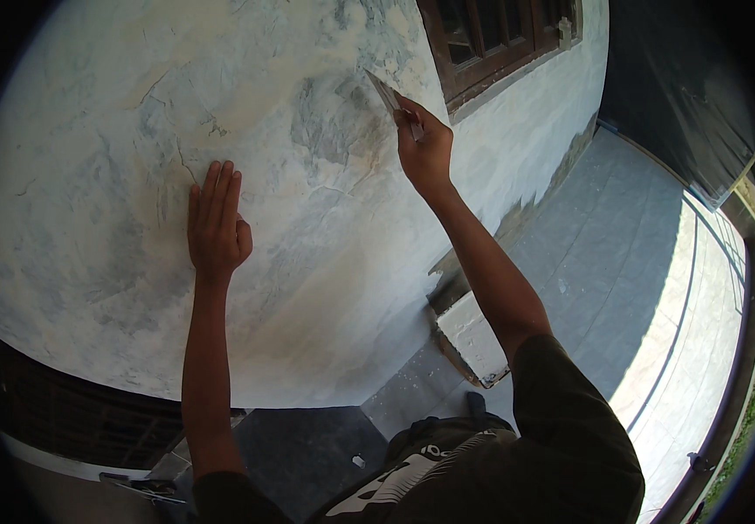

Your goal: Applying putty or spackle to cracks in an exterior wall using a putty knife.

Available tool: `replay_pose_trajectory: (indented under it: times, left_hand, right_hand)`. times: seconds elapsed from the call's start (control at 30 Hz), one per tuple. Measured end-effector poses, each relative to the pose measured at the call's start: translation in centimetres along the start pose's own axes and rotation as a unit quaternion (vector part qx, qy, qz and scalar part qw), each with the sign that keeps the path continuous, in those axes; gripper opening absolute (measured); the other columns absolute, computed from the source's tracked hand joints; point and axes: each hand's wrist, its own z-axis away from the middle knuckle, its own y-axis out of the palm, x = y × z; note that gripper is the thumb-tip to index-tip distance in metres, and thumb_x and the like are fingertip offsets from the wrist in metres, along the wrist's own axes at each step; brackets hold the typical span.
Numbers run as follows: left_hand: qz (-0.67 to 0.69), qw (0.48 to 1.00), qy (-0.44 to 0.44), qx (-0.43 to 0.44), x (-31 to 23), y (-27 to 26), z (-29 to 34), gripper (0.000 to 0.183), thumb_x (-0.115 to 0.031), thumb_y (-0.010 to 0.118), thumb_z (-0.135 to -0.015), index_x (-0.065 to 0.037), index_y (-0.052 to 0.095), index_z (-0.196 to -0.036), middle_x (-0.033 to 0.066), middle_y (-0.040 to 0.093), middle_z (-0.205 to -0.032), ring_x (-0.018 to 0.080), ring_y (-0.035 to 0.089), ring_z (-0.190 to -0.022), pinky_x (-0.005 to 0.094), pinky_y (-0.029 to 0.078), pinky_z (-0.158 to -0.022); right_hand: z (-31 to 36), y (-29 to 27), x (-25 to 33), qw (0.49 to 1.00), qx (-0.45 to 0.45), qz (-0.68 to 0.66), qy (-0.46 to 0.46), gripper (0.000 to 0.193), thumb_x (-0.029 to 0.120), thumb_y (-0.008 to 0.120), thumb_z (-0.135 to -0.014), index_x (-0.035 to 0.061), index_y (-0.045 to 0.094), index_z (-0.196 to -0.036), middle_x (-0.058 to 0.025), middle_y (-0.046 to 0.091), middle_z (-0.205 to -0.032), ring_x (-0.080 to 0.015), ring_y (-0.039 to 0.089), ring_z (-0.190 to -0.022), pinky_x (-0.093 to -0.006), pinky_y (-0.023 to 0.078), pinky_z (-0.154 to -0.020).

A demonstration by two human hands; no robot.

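Note:
A worn whitish wall [299,253] with grey patches, flaking spots and thin cracks fills the left and middle of the view. My left hand [217,231] lies flat against it, fingers stretched upward beside a dark crack. Higher up and to the right, my right hand [427,153] grips a putty knife [382,91]. Its thin blade points up and left, its tip at the wall near a rough grey patch. Most of the handle is hidden in my fist.
A brown wooden window [482,61] is set in the wall at upper right. Below my right forearm stands a white-topped block [473,336] on the grey tiled floor [600,218]. Dark sheeting [683,96] hangs at far right. A dark mat [303,454] lies by my feet.

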Motion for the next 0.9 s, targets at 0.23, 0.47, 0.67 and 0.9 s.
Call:
replay_pose_trajectory:
  times: [0.23,0.47,0.67,0.9]
  left_hand:
    - [-0.009,1.0,0.005,-0.003,0.1,0.0,0.0,0.063,0.0,0.043,-0.078,-0.003,0.052,-0.14,0.0111,0.051,-0.148,0.0274,0.042,-0.142,0.0508,0.027,-0.117]
    - [-0.014,1.0,0.002,-0.001,0.5,0.0,0.0,0.063,-0.001,0.044,-0.078,-0.004,0.052,-0.14,0.011,0.051,-0.148,0.027,0.042,-0.143,0.0515,0.027,-0.117]
    - [-0.009,1.0,0.004,0.002,0.4,0.3,0.2,0.063,-0.001,0.044,-0.078,-0.003,0.052,-0.14,0.011,0.051,-0.148,0.0272,0.042,-0.143,0.0513,0.027,-0.117]
    - [-0.012,1.0,0.004,-0.003,0.2,0.0,-0.4,0.062,-0.001,0.043,-0.078,-0.003,0.052,-0.14,0.0111,0.052,-0.147,0.0274,0.043,-0.142,0.0505,0.026,-0.118]
  right_hand:
    - [1.7,4.2,0.3,0.977,0.012,0.096,-0.192,0.043,-0.014,0.06,-0.08,0.0022,0.066,-0.119,-0.0185,0.069,-0.114,-0.0345,0.068,-0.105,-0.0368,0.056,-0.089]
    - [13.0,4.1,-0.2,0.963,0.221,0.054,-0.143,0.05,-0.014,0.06,-0.077,0.0042,0.062,-0.124,-0.0168,0.064,-0.126,-0.0361,0.063,-0.115,-0.0421,0.053,-0.098]
    - [8.6,2.1,-0.6,0.997,0.072,-0.007,-0.03,0.044,-0.008,0.057,-0.091,0.0011,0.057,-0.134,-0.0196,0.064,-0.127,-0.0309,0.065,-0.114,-0.0345,0.053,-0.095]
    - [5.9,8.5,-1.2,0.963,0.052,0.19,-0.184,0.063,-0.015,0.059,-0.08,-0.0035,0.046,-0.141,-0.0251,0.04,-0.15,-0.046,0.039,-0.138,-0.0508,0.04,-0.11]
